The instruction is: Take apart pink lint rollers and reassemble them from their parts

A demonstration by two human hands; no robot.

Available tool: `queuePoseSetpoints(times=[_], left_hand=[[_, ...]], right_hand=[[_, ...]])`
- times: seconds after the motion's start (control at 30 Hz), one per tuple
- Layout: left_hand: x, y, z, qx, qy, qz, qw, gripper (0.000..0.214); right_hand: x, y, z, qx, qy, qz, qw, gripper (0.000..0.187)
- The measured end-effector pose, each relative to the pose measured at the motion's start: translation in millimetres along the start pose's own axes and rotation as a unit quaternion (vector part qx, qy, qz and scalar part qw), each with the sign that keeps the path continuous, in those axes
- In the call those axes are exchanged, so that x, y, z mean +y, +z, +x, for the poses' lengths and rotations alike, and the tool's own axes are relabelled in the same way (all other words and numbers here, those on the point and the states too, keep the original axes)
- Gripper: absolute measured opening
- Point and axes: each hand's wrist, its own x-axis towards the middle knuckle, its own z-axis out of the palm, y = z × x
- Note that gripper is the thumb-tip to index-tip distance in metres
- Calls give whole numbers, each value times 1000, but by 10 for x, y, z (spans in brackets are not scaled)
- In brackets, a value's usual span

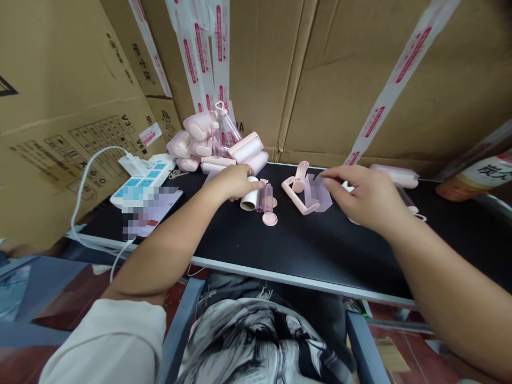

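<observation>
Reaching over the black desk (256, 245) with both bare hands. Left hand (234, 182) at the roll (248, 200), fingers curled, thumb by its upper edge; cannot tell about the firmness of that grip, palm side being hidden. Just right of the roll, side by side, two pink tubes (268, 200); in front of them, flat on the desk, a round cap (270, 219). Right hand (356, 197) at the upper right edge of the clear case (320, 197), thumb and forefinger narrowly apart; cannot tell pinching from mere touching. Overlapping the case's left side in view, a pink frame (296, 200). Beyond the right wrist, near the cardboard (260, 80), a roller (400, 176) on its side; farther right, an orange bottle (460, 186). Behind the left hand, heaped near the cardboard, a pile of pink rollers (200, 144). Farther left, a power strip (160, 169) with a white plug (134, 165), keys (178, 173) close by, and in front a phone (168, 205), partly blurred out.
</observation>
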Motion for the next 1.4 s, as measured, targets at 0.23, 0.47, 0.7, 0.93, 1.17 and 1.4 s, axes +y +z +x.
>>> queuePoseSetpoints(times=[0.23, 0.47, 0.7, 0.93, 1.17, 1.4], left_hand=[[-64, -92, 30, -13, 3, -22, 1000, 56], [-59, -98, 35, 218, 206, -266, 916, 60], [41, -22, -56, 215, 265, -257, 904, 65], [65, 53, -55, 168, 305, -271, 897, 81], [202, 151, -172, 162, 403, -173, 884, 52], [295, 292, -234, 128, 438, -89, 886, 58]], right_hand=[[-172, 186, -93, -56, -45, 58, 996, 22], [-679, 662, -193, -251, -136, -7, 958, 23], [-634, 654, -251, -316, -149, 44, 936, 24], [-502, 386, -253, -274, -107, 206, 933, 14], [-438, 104, -134, -75, 134, 461, 874, 37], [-442, 99, -57, 15, 253, 583, 772, 37]])
